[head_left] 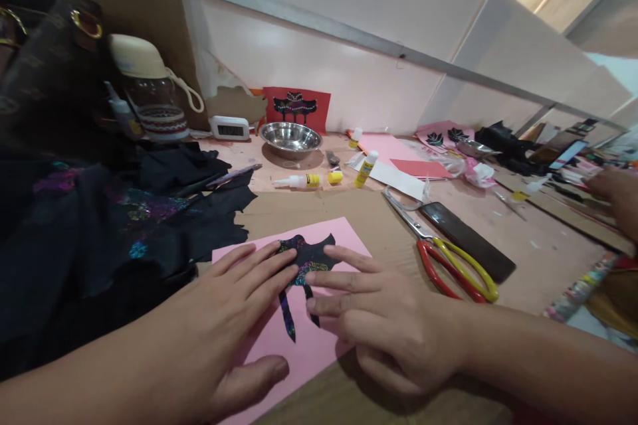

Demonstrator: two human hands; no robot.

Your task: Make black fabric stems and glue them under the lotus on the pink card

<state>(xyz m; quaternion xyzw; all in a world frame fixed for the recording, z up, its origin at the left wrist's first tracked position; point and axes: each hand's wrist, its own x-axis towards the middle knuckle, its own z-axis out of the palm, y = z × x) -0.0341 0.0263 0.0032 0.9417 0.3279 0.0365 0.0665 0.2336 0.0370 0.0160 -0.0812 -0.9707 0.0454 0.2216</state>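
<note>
Head view: my left hand [226,305], fingers slightly spread, and my right hand [393,312], fingers loosely spread, touch and partly cover the black cutout [319,254] on the pink sheet [310,362]. Scissors [423,231] lie beside the phone [468,242].

looks like smooth, matt paper on the pink sheet [310,358]. passes for thin fabric in the black cutout [315,254], dull in part and glittery elsewhere. seems soft and matt across the black cloth [169,229], with iridescent patches. gleams as polished metal in the bowl [292,139] and scissors [423,232], then turns to smooth red and yellow plastic at the grip end. shines dark and glossy on the phone [468,241]. shows see-through below the cream, plastic-looking cap [138,55] of the flask [153,93]. looks dull, like cardboard, on the brown mat [279,210]; smooth, with a faint sheen, on the white wall panel [309,60].
</note>
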